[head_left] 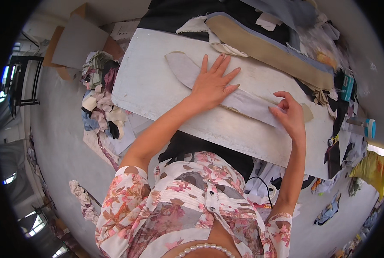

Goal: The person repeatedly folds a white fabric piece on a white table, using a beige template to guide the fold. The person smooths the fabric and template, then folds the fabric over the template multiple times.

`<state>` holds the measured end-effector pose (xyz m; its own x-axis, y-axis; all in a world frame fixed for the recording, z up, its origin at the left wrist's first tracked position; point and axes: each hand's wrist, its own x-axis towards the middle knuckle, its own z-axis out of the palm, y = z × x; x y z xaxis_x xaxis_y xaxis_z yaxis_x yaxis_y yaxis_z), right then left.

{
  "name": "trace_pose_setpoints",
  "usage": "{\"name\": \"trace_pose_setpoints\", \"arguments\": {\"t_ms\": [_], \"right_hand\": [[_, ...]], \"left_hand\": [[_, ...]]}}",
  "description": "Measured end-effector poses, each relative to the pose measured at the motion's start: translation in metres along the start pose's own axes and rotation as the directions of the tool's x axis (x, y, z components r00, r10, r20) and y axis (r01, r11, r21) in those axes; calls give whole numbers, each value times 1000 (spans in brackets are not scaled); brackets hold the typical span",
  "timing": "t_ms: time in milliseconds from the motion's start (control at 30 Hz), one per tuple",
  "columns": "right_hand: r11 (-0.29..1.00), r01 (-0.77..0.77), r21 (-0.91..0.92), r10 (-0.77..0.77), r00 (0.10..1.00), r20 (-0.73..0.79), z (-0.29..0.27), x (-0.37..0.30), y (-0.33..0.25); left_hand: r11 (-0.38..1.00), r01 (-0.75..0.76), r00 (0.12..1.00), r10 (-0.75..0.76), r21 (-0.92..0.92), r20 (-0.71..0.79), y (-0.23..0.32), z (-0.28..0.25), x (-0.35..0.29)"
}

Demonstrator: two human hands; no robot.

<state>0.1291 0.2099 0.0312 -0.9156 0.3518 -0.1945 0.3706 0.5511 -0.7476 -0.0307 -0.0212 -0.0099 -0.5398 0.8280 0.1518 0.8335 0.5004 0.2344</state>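
A long, curved collar-shaped cloth piece (253, 105), pale grey with beige edging, lies across a whitish board (153, 96). My left hand (213, 84) is spread flat on its middle, fingers pointing away from me. Near the right end of the piece, my right hand (291, 114) has its thumb and fingers curled but apart, by the cloth's surface. Whether those fingertips touch the cloth is hard to tell. Beyond the piece lies a stack of longer beige and blue cloth strips (269, 45).
Black cloth (166, 19) and frayed white scraps (196, 26) lie along the far edge. Mixed fabric scraps (102, 109) heap up on the left, below a cardboard box (78, 41). A teal box (347, 86) and a blue-ended roll (369, 128) are at the right.
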Motion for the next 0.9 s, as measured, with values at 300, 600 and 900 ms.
{"name": "trace_pose_setpoints", "arguments": {"t_ms": [300, 600, 900], "right_hand": [[982, 77, -175, -93, 992, -84, 8, -3, -1], [948, -178, 264, 130, 974, 188, -42, -10, 14], [976, -106, 190, 117, 992, -47, -76, -35, 38]], "left_hand": [[998, -62, 998, 62, 6, -4, 31, -3, 11], [989, -139, 987, 142, -50, 75, 44, 10, 20], [989, -141, 986, 145, -50, 87, 43, 9, 20]]}}
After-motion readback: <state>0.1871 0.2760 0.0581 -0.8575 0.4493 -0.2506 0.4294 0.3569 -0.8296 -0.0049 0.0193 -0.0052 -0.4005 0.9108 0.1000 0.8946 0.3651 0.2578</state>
